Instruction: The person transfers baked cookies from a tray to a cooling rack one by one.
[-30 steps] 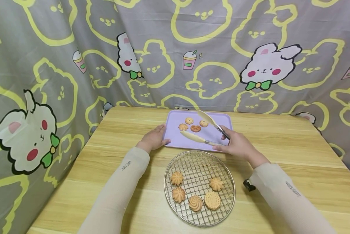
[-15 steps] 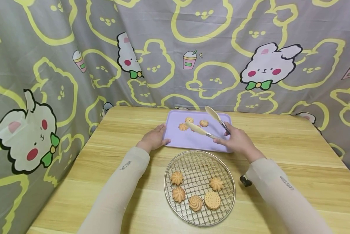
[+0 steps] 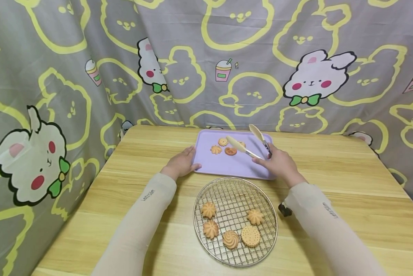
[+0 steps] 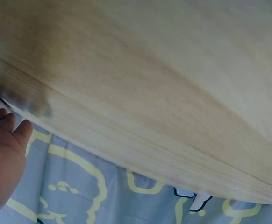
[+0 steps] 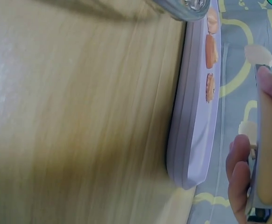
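Writing: both pale sleeves carry small dark lettering, one mark on the left sleeve (image 3: 148, 195) and one on the right sleeve (image 3: 330, 210); too small to read with confidence. Cartoon cups on the curtain (image 3: 206, 61) show no legible text. Counts: one lilac tray (image 3: 223, 165) at the far side of the worktop (image 3: 141, 153), four biscuits on it — a ring-shaped one (image 3: 222, 142), a flower-shaped one (image 3: 215, 149), a darker pretzel-shaped one (image 3: 230, 151), and a fourth mostly hidden behind the tongs. One round wire rack (image 3: 235, 191) sits nearer the person, just beside the tray's near edge, holding five biscuits: two flower shapes at left (image 3: 208, 210) (image 3: 210, 229), one swirl (image 3: 230, 239), one round flat one (image 3: 250, 236), one flower at right (image 3: 255, 217). One pair of tongs (image 3: 248, 143), pale tips, metal arms. Right hand (image 3: 279, 163) grips the tongs at the handle end, fingers curled round the arms; the tips stand spread apart, above the tray's right half, lower tip close to the pretzel-shaped biscuit; contact cannot be told. Left hand (image 3: 180, 164) rests relaxed against the tray's left edge, thumb lying along the near corner, holding nothing. A small dark object (image 3: 284, 209) lies on the worktop by the right forearm.
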`<state>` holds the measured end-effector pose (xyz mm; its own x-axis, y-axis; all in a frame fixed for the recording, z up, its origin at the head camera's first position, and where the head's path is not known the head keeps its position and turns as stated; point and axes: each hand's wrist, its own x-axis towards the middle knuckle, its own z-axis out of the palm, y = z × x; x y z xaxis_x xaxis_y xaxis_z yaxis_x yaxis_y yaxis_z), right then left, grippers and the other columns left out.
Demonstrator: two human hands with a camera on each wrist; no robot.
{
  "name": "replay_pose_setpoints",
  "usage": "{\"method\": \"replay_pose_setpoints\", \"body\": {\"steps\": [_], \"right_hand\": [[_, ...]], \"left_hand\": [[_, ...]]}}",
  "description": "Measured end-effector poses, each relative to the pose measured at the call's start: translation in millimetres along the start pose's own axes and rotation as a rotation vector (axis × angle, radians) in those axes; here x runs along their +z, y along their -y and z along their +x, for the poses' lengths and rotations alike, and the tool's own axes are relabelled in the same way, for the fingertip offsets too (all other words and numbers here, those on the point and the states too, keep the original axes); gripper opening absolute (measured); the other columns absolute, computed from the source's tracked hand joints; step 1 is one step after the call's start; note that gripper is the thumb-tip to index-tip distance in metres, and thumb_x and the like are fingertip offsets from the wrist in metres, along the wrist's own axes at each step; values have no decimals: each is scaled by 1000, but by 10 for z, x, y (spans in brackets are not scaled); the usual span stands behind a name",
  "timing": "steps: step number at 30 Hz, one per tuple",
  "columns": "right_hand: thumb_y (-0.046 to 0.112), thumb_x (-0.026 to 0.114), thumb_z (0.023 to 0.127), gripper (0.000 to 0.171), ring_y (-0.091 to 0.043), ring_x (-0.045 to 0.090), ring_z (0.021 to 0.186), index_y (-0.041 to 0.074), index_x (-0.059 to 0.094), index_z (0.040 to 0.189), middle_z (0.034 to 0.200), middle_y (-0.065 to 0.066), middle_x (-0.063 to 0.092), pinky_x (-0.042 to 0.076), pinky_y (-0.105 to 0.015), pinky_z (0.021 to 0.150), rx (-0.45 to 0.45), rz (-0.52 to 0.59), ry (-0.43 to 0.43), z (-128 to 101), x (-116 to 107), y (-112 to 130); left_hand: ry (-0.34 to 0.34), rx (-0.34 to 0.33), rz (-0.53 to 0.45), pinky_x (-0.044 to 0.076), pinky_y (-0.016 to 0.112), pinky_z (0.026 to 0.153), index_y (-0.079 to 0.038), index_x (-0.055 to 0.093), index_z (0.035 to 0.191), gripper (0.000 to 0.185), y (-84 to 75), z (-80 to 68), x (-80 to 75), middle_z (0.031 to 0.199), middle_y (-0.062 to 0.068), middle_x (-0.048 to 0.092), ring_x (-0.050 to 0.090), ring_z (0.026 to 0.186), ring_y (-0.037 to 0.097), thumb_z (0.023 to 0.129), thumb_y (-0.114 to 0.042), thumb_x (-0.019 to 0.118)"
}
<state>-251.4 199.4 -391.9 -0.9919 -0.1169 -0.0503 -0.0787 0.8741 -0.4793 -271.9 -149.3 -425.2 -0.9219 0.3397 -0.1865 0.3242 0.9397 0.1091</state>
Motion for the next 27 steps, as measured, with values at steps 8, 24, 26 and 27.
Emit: {"method": "replay_pose_setpoints", "body": {"steps": [8,24,26,27], "right_hand": [[77,53,76,112,-38,59,88,0,19,150,106,-22,63,48,-45,68,31,-33,14,42,22,19],[52,58,89,85,-50,54,105,-4,31,146,125,-32,52,46,-59,82,18,-82,38,77,67,27],[52,58,89,84,-50,54,106,-4,31,145,126,-33,51,45,-60,84,25,-81,48,75,65,32],[51,58,89,84,-50,54,106,-4,31,145,126,-33,51,45,-60,85,28,-81,53,73,65,36]], "left_hand": [[-6,-2,0,17,38,116,1,13,151,84,11,17,15,157,15,12,13,143,27,96,-54,44],[-13,-2,-8,18,38,115,1,13,151,84,21,23,33,157,15,13,14,143,28,95,-55,44],[-13,-1,-7,18,38,115,1,13,151,85,18,21,30,157,15,13,14,143,28,95,-55,44],[-13,0,-6,18,38,115,1,13,151,85,17,21,28,157,15,13,14,143,28,95,-55,44]]}}
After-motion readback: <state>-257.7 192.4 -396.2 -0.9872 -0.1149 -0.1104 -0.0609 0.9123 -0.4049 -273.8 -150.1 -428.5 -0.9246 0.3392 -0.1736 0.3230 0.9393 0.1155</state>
